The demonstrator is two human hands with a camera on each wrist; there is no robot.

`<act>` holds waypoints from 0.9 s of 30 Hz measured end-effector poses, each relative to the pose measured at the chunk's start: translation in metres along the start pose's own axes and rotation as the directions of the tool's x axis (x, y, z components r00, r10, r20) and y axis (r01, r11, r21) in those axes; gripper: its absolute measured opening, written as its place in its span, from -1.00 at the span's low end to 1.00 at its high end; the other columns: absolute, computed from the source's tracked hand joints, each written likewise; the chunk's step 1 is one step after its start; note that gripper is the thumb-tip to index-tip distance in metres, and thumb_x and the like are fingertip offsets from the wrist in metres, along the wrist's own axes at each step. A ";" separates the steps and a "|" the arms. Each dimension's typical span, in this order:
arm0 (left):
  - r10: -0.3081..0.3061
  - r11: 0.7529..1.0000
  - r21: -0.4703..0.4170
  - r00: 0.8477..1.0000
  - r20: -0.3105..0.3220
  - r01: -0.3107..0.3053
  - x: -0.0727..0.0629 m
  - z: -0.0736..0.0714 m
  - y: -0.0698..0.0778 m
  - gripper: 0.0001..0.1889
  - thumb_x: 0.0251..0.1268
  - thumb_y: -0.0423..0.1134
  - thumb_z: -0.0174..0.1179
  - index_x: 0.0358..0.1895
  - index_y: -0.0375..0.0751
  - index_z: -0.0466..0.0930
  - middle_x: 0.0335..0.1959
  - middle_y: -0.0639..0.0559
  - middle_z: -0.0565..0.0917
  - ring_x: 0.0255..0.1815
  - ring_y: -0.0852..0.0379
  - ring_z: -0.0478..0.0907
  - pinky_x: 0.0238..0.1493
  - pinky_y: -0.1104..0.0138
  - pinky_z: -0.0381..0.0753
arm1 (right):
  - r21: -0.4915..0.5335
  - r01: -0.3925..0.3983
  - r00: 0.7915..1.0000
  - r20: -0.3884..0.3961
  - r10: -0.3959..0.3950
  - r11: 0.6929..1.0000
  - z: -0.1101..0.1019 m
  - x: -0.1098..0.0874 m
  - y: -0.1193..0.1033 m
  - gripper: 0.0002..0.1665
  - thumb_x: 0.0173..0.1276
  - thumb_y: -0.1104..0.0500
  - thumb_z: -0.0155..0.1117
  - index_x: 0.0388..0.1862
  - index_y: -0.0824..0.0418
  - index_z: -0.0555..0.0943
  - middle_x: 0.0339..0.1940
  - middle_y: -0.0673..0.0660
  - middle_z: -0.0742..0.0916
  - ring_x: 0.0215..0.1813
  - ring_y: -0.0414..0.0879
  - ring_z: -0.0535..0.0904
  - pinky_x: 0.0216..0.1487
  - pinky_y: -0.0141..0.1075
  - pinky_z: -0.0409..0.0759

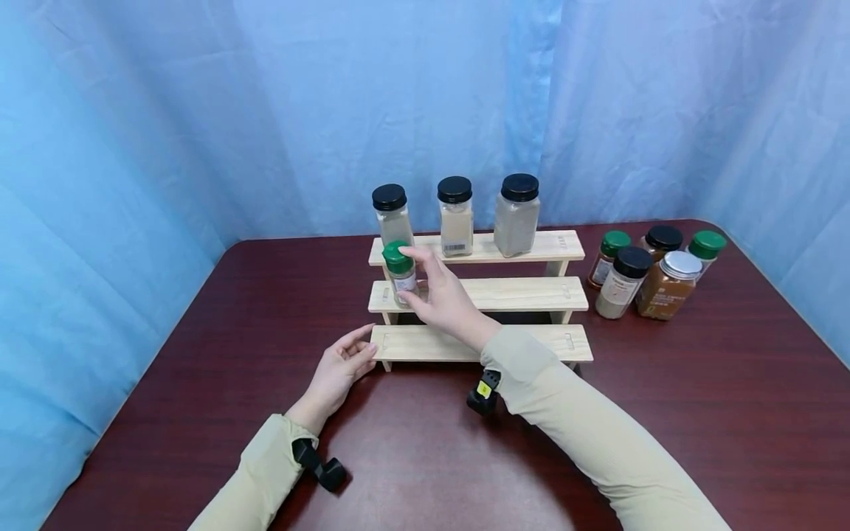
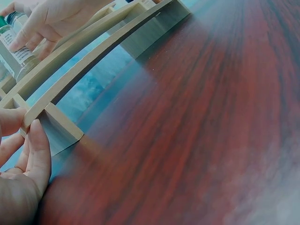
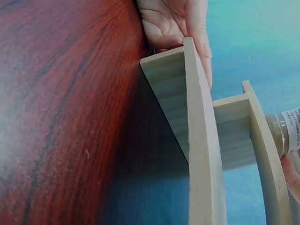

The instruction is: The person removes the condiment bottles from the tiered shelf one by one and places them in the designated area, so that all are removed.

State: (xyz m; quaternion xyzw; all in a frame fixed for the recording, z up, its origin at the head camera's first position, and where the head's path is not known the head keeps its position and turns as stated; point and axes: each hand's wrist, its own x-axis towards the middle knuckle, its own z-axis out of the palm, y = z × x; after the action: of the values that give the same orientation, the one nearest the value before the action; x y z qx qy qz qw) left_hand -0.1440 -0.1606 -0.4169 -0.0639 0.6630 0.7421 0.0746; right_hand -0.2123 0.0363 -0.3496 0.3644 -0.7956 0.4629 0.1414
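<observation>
A wooden three-tier spice rack (image 1: 531, 343) stands on the table. My right hand (image 1: 451, 301) grips a small clear spice jar (image 1: 403, 282) with a green lid, upright at the left end of the middle tier. In the right wrist view the base of the jar (image 3: 280, 133) is right at the board's surface. At the rack's front left corner, my left hand (image 1: 339, 371) pinches the end of the lowest board; the left wrist view has its thumb and fingers (image 2: 40, 152) on both sides of the wood.
Three black-lidded jars, among them a large one (image 1: 516, 221), line the top tier. Right of the rack several more jars stand close together, including a silver-lidded brown jar (image 1: 667, 287) and a black-lidded jar (image 1: 620, 286). Blue curtains (image 1: 299, 133) hang behind the dark red table (image 1: 425, 457).
</observation>
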 end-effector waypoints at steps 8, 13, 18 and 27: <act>0.003 1.000 -0.002 1.000 0.012 -0.003 0.001 0.001 -0.002 -0.48 0.35 -0.50 0.02 0.37 -0.38 0.22 -0.40 0.20 0.49 -0.40 0.39 0.48 -0.27 0.56 0.57 | 0.012 0.004 1.000 -0.011 -0.004 1.000 -0.001 -0.006 0.002 -0.22 0.23 0.37 0.30 0.33 0.16 0.14 0.21 0.30 0.46 0.12 0.13 0.53 0.04 -0.18 0.61; 0.008 1.000 -0.002 1.000 0.004 -0.008 0.002 0.000 -0.003 -0.48 0.35 -0.50 0.01 0.37 -0.38 0.22 -0.40 0.20 0.50 -0.41 0.39 0.48 -0.29 0.56 0.57 | 0.043 0.016 1.000 0.000 -0.016 0.999 -0.004 -0.008 0.000 -0.23 0.22 0.39 0.29 0.33 0.19 0.15 0.24 0.30 0.44 0.11 0.12 0.52 0.03 -0.18 0.62; 0.005 1.000 -0.008 1.000 -0.003 -0.005 0.002 -0.001 -0.003 -0.48 0.35 -0.51 0.01 0.37 -0.38 0.22 -0.41 0.20 0.50 -0.42 0.39 0.49 -0.30 0.57 0.56 | 0.041 0.018 1.000 -0.003 -0.017 0.999 -0.007 -0.014 -0.001 -0.23 0.19 0.39 0.32 0.32 0.21 0.17 0.23 0.31 0.45 0.07 0.11 0.50 0.05 -0.12 0.59; 0.012 1.000 0.000 1.000 0.008 -0.012 0.002 -0.001 -0.002 -0.48 0.34 -0.50 0.02 0.37 -0.38 0.22 -0.40 0.19 0.49 -0.41 0.39 0.49 -0.28 0.56 0.57 | 0.099 -0.032 0.999 -0.027 0.035 0.995 -0.019 -0.027 -0.003 -0.18 0.16 0.43 0.33 0.31 0.14 0.15 0.19 0.30 0.49 0.07 0.14 0.53 -0.03 -0.11 0.63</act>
State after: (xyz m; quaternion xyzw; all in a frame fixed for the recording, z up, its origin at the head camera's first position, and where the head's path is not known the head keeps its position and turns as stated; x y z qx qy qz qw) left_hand -0.1451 -0.1617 -0.4194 -0.0569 0.6629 0.7429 0.0731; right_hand -0.1933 0.0634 -0.3531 0.3509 -0.7756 0.5092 0.1267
